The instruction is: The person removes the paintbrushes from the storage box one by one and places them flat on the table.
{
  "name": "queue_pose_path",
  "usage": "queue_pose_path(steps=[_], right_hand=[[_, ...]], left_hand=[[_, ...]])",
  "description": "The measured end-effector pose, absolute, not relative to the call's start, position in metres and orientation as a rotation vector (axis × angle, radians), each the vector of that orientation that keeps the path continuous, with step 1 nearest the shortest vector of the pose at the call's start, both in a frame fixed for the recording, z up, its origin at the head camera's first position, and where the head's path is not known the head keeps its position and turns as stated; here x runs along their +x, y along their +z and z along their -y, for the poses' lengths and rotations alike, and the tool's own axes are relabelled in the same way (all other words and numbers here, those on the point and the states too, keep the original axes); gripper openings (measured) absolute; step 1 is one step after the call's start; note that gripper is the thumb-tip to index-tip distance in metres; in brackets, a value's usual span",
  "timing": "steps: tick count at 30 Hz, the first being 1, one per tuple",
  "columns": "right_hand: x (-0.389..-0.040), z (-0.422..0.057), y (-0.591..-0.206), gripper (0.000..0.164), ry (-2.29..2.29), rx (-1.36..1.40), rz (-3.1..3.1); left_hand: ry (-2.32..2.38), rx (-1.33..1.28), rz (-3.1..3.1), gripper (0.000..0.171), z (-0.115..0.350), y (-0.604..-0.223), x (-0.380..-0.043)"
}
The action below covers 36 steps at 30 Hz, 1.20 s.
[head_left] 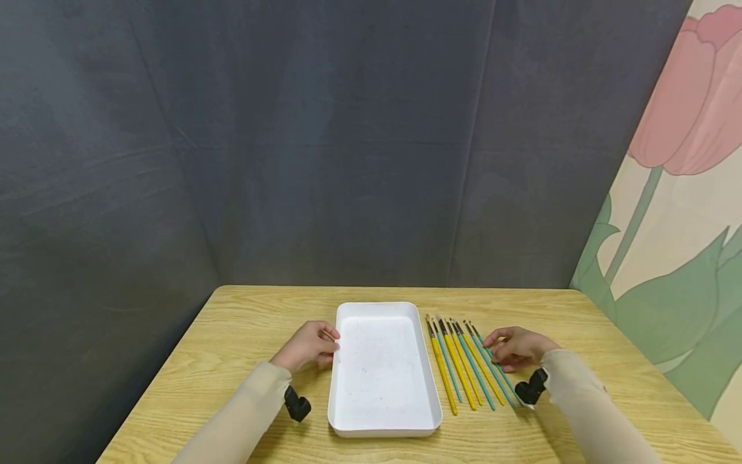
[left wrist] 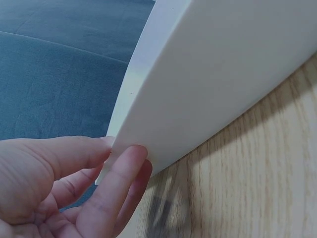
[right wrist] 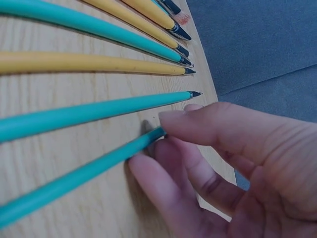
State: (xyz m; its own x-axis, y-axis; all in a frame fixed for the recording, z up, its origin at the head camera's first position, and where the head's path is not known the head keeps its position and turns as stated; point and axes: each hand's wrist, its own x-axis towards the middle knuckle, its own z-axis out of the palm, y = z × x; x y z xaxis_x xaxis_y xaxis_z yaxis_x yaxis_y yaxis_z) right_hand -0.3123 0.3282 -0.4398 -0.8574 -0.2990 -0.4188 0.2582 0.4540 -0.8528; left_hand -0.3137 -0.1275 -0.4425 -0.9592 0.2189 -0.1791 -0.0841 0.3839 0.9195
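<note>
A white rectangular tray [head_left: 385, 370] lies on the table with its inside bare apart from small specks. At its left side my left hand [head_left: 310, 345] pinches the rim between thumb and fingers; the left wrist view shows the tray wall [left wrist: 198, 79] close up. To the tray's right, several yellow and teal paintbrushes [head_left: 464, 367] lie side by side, bristles pointing away from me. My right hand [head_left: 518, 346] is at the far end of the rightmost teal paintbrush [right wrist: 89, 173], thumb and fingers pinching it near the tip. The fingers hide that brush's bristles.
The wooden table [head_left: 255, 322] has its back edge against a dark grey curtain [head_left: 348, 161]. A wall with a painted tulip [head_left: 672, 103] stands on the right. Black wrist cameras are strapped to both sleeves.
</note>
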Motion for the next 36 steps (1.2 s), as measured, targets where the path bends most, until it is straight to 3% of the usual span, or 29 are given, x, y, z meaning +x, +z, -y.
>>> queue_pose_path(steps=[22, 28, 36], right_hand=[[-0.315, -0.35, -0.44, 0.034, -1.602, -0.206, -1.897], [-0.312, -0.325, -0.421, 0.05, -1.532, -0.21, -2.08], [-0.307, -0.276, -0.395, 0.045, -1.479, -0.262, -2.239]], left_hand=[[1.602, 0.124, -2.368, 0.018, 0.129, -0.444, -0.313], [1.588, 0.151, -2.373, 0.018, 0.131, -0.442, -0.312], [1.482, 0.222, -2.476, 0.017, 0.133, -0.426, -0.307]])
